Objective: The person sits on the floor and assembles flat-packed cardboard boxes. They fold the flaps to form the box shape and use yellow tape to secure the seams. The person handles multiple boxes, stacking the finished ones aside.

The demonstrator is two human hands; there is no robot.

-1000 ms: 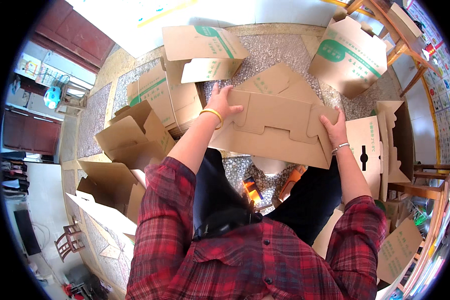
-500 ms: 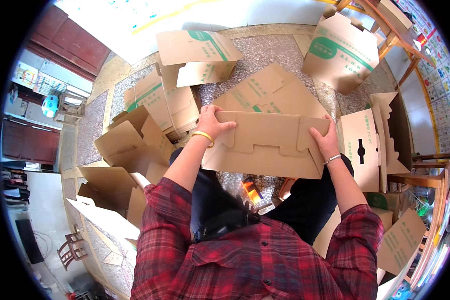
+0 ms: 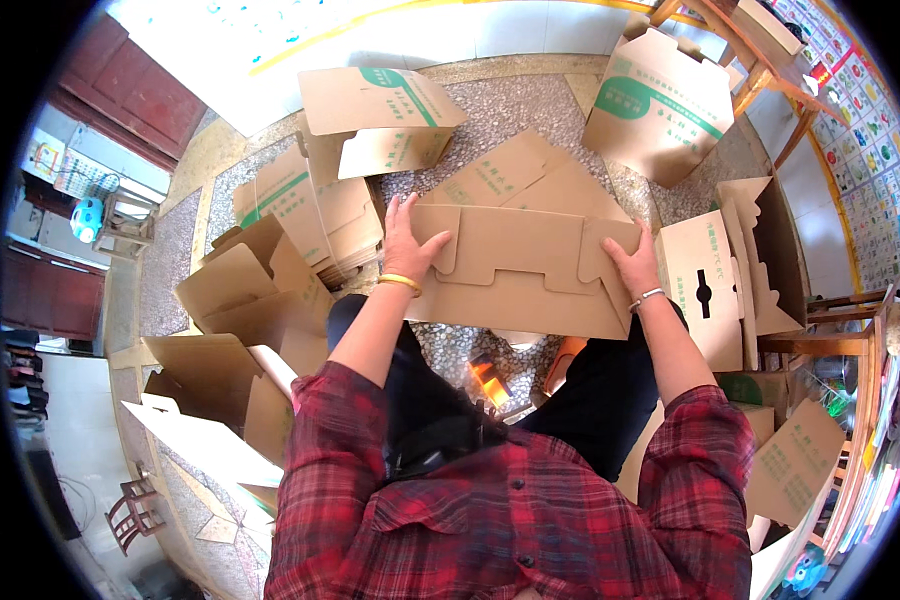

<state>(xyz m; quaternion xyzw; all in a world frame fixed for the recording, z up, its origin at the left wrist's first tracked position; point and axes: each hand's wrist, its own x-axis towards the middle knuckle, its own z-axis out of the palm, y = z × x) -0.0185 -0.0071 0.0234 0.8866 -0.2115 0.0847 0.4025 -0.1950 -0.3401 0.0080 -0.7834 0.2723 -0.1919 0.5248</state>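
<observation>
Between my hands is a brown cardboard box (image 3: 515,305), its interlocking bottom flaps facing up at me. My left hand (image 3: 410,245), with a yellow bangle at the wrist, grips its left end; the thumb lies across a flap and the fingers stretch along the side. At the right end my right hand (image 3: 632,262) holds the box, thumb over the corner and the other fingers partly hidden behind it. Beyond the box, flat cardboard (image 3: 530,170) with green print lies on the floor. My knees are on either side below the box.
Opened cartons (image 3: 255,275) and a stack of flattened cardboard (image 3: 345,235) stand at left. A carton (image 3: 660,105) stands at far right, another (image 3: 705,290) nearer. An orange object (image 3: 490,380) lies between my legs. A wooden chair (image 3: 820,345) is at the right edge.
The box and both hands have moved slightly away from me. My left fingers have straightened from the top corner to along the side. The whole view has shifted a little.
</observation>
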